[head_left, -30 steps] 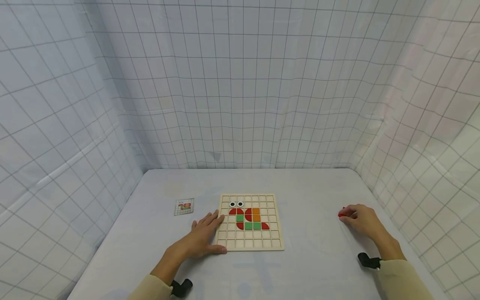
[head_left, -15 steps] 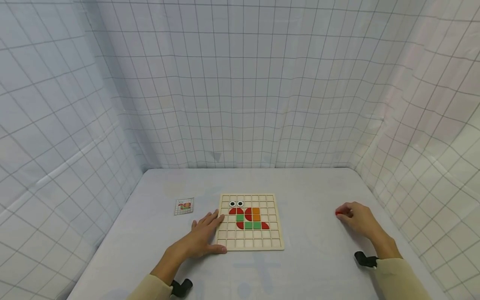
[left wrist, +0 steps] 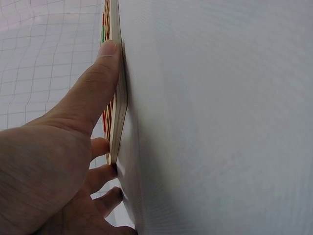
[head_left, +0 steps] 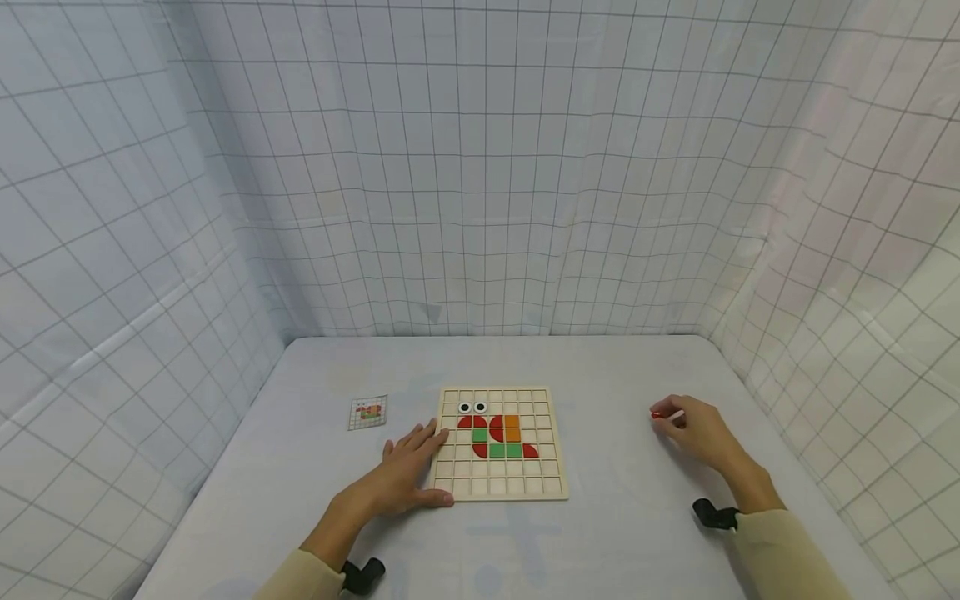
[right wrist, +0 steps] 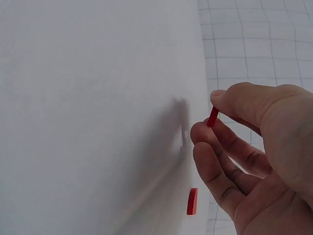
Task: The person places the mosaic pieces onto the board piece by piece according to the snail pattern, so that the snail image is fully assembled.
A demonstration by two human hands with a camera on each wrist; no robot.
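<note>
My left hand (head_left: 405,468) lies with spread fingers at the near left corner of a pale wooden grid board (head_left: 536,482). In the left wrist view, its thumb (left wrist: 93,83) touches the board's edge (left wrist: 115,128). On the board sit two eye tiles (head_left: 472,407), red curved tiles (head_left: 481,451), green square tiles (head_left: 506,451) and an orange patch (head_left: 512,428). Off to the right, my right hand (head_left: 697,429) pinches a small red tile (right wrist: 213,116) between thumb and fingertips, above the table. Another red tile (right wrist: 192,201) lies on the table below that hand in the right wrist view.
A small card (head_left: 367,412) with a gridded, coloured picture lies left of the board. White cloth covers the table (head_left: 615,500). Gridded white curtains (head_left: 480,208) stand at the back and both sides.
My right hand has moved left and slightly away from me, carrying the red tile toward the board. The left hand and the board have stayed in place.
</note>
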